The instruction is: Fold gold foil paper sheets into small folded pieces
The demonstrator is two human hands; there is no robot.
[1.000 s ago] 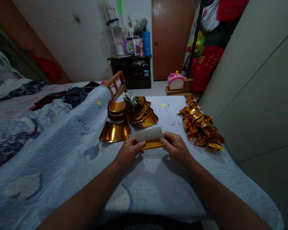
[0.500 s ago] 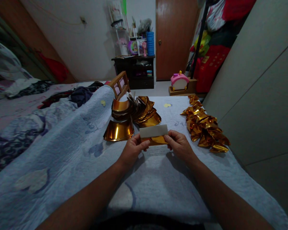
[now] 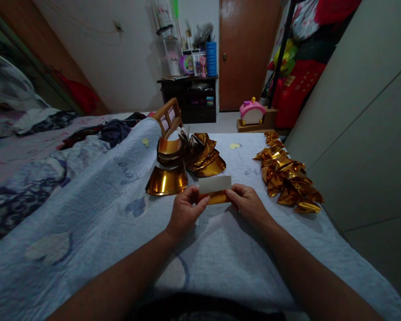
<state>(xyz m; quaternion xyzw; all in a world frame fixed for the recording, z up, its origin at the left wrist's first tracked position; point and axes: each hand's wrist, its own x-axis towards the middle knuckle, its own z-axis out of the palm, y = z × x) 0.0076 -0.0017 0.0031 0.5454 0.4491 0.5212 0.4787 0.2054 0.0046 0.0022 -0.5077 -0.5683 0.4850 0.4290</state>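
Observation:
Between my two hands is a sheet of gold foil paper (image 3: 215, 184), its white back facing me above a folded gold lower edge. My left hand (image 3: 187, 209) pinches its left end, thumb laid along the gold fold. At the right end, my right hand (image 3: 249, 201) grips the same sheet between thumb and fingers. Just beyond, to the left, lies a fanned stack of flat gold foil sheets (image 3: 167, 180), with more curled gold sheets (image 3: 205, 156) behind it. Folded gold foil pieces (image 3: 284, 176) are heaped to the right of my right hand.
A pale blue quilt (image 3: 120, 249) covers the surface under my hands. Clothes (image 3: 115, 133) lie at the left. A wooden rail (image 3: 169, 118) rises behind the sheets; a pink toy (image 3: 252, 112) stands beyond the far edge. A pale cabinet wall (image 3: 364, 147) borders the right side.
Both thumbs have shifted inward along the sheet, and my hands are slightly closer together. More of the white back shows upright. The view has moved slightly.

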